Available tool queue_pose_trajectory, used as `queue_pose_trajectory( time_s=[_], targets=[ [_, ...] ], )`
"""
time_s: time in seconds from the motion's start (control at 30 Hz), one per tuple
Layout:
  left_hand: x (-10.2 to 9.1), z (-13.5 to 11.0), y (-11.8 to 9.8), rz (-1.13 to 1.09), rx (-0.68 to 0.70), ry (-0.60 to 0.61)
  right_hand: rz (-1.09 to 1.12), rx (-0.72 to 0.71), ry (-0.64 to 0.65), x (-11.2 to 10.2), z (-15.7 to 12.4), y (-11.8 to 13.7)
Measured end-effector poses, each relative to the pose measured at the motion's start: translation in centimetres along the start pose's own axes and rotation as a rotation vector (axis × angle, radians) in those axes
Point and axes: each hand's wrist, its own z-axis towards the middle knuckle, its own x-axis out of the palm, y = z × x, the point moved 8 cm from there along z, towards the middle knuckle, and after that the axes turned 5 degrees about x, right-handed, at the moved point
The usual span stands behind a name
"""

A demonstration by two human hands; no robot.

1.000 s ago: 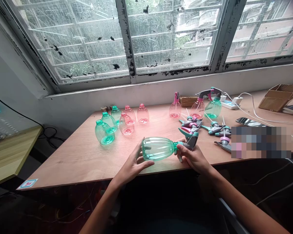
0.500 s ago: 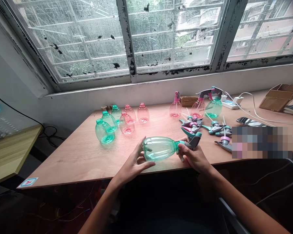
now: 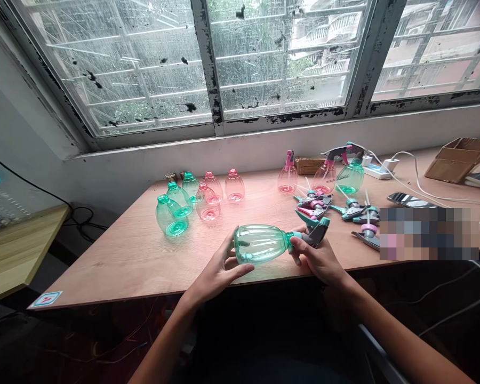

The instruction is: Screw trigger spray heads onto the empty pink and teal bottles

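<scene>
A clear green spray bottle [image 3: 262,244] lies sideways in the air over the table's front edge, held between both hands. Its grey and teal trigger head [image 3: 315,230] points right and sits at the bottle's neck. My left hand [image 3: 220,266] cups the base, with the thumb below and the fingers behind it. At the neck, my right hand [image 3: 318,258] grips the collar with thumb and fingers; some of those fingers are hidden. Just beyond the right hand lie several loose trigger heads [image 3: 350,209] with white tubes.
Green bottles [image 3: 172,216] and pink bottles [image 3: 234,185] without heads stand at the left. Behind the loose heads are pink spray bottles [image 3: 325,177] and a green one [image 3: 350,176] with heads on. A power strip [image 3: 380,169], a phone [image 3: 408,200] and a cardboard box [image 3: 454,160] are at right.
Both hands keep their hold on the green spray bottle, which has shifted very slightly to the left. Everything else on the table looks the same.
</scene>
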Motion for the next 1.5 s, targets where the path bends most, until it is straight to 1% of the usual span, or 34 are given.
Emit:
queue_pose_trajectory(
  time_s=[0.07, 0.13, 0.4, 0.53, 0.67, 0.83, 0.93, 1.1, 1.27, 1.4, 1.5],
  targets=[
    [-0.1, -0.1, -0.2, 0.012, 0.031, -0.015, -0.015, -0.005, 0.001, 0.0, 0.0, 0.0],
    [0.2, -0.1, -0.4, 0.010, 0.056, 0.004, -0.036, -0.010, 0.011, 0.1, 0.0, 0.0],
    [0.2, 0.0, -0.2, -0.017, -0.008, -0.005, -0.076, -0.026, 0.035, 0.3, -0.1, 0.3],
    [-0.1, 0.0, -0.2, 0.038, 0.011, -0.032, -0.082, -0.023, 0.021, 0.1, 0.0, 0.2],
    [0.2, 0.0, -0.7, 0.053, 0.049, -0.023, -0.094, -0.016, 0.027, 0.2, 0.0, 0.3],
    [-0.2, 0.0, -0.6, 0.054, -0.002, -0.065, -0.083, -0.003, 0.039, 0.4, -0.1, 0.4],
    [-0.1, 0.1, -0.2, 0.060, -0.020, -0.047, -0.055, 0.003, 0.051, 0.5, -0.1, 0.3],
    [-0.1, 0.2, -0.3, 0.045, 0.035, -0.032, -0.034, 0.000, 0.061, 0.6, -0.2, 0.2],
    [0.0, 0.1, -0.5, 0.024, 0.024, -0.025, -0.047, 0.002, 0.060, 0.7, -0.3, 0.5],
    [0.4, 0.3, -0.9, 0.021, 0.039, 0.027, -0.077, 0.019, 0.061, 1.0, -0.5, 0.7],
    [0.1, 0.3, -0.8, 0.072, 0.037, -0.024, -0.079, 0.026, 0.053, 1.0, -0.5, 0.7]
  ],
)
